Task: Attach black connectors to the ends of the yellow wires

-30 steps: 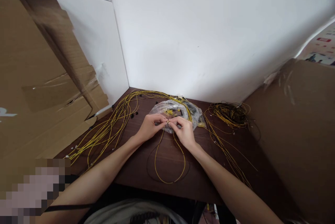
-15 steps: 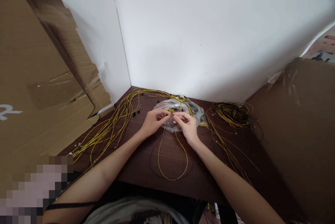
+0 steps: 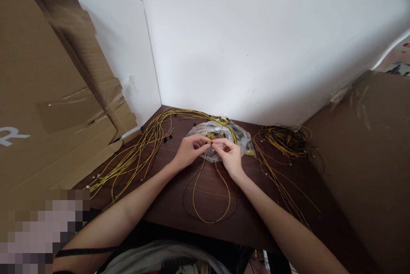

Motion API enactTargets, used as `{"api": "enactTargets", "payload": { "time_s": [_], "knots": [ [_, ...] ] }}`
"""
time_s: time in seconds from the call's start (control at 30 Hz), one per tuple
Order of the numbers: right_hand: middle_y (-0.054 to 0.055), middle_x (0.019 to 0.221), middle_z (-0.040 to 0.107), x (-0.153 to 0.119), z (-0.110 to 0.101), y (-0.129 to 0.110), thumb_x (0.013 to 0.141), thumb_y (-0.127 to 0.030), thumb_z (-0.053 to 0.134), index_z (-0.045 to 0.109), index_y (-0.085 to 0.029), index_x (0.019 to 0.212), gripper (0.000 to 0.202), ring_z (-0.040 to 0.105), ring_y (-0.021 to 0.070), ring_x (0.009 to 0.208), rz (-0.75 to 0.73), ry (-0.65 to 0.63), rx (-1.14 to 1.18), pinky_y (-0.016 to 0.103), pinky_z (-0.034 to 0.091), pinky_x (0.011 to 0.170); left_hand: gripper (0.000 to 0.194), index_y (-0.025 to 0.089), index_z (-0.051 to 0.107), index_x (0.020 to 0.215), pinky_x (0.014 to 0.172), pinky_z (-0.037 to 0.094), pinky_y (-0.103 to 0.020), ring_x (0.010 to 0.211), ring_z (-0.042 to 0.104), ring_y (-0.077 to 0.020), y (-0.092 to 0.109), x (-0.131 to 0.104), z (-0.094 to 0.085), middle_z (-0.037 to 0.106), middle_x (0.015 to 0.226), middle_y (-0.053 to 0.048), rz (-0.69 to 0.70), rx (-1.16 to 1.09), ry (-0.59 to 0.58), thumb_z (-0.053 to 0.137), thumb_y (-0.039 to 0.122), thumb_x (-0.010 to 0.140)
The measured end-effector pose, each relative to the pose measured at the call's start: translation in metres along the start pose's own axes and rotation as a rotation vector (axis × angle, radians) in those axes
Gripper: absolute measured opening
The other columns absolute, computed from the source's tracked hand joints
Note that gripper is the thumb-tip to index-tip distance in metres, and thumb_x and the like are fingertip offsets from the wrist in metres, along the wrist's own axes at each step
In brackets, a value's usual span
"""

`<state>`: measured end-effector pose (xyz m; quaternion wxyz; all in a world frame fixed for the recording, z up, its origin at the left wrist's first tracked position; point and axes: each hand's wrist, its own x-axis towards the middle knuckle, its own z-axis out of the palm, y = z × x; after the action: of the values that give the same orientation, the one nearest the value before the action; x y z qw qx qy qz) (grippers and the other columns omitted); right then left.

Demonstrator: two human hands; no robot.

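My left hand (image 3: 191,149) is closed in a pinch, and my right hand (image 3: 229,154) pinches opposite it, so the fingertips meet. One yellow wire (image 3: 193,193) runs from both hands in a loop down over the dark table, with a thinner black wire (image 3: 183,199) beside it. A tiny yellow piece shows at the fingertips, too small to make out. Just behind the hands lies a clear plastic bag (image 3: 196,128) holding small yellow and black parts. The exact ends of the wires are hidden by my fingers.
Long yellow wires (image 3: 137,154) arc across the left and back of the brown table (image 3: 166,205). At the right sits a coiled wire bundle (image 3: 285,141), with more loose wires (image 3: 272,176) in front. Cardboard (image 3: 41,73) stands left, a brown box (image 3: 361,146) right, a white wall behind.
My left fingertips have moved slightly right and closed in on the right ones, so the gap between the hands is smaller. The wire loop keeps nearly the same shape.
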<state>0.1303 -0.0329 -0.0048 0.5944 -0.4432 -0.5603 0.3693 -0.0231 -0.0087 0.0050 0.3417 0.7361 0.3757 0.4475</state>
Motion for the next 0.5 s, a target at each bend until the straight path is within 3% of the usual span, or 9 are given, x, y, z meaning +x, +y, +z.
{"api": "enactTargets", "payload": {
  "time_s": [0.23, 0.5],
  "knots": [
    [0.005, 0.081, 0.067, -0.0023, 0.0009, 0.0002, 0.072, -0.026, 0.064, 0.064, -0.017, 0.087, 0.017, 0.062, 0.0164, 0.071, -0.061, 0.018, -0.025, 0.03, 0.051, 0.068, 0.017, 0.016, 0.068, 0.088, 0.054, 0.041, -0.02, 0.07, 0.057, -0.0126, 0.0028, -0.001, -0.0011, 0.066, 0.085, -0.005, 0.025, 0.038, -0.011, 0.06, 0.025, 0.077],
    [0.004, 0.08, 0.065, -0.004, 0.0004, -0.0005, 0.075, -0.027, 0.061, 0.063, -0.018, 0.085, 0.013, 0.06, 0.0153, 0.07, -0.145, 0.009, -0.137, 0.03, 0.05, 0.068, 0.015, 0.016, 0.067, 0.089, 0.055, 0.04, -0.021, 0.06, 0.05, -0.0095, 0.0019, -0.0024, -0.0019, 0.063, 0.081, -0.004, 0.144, 0.104, -0.011, 0.059, 0.023, 0.078]
  ]
}}
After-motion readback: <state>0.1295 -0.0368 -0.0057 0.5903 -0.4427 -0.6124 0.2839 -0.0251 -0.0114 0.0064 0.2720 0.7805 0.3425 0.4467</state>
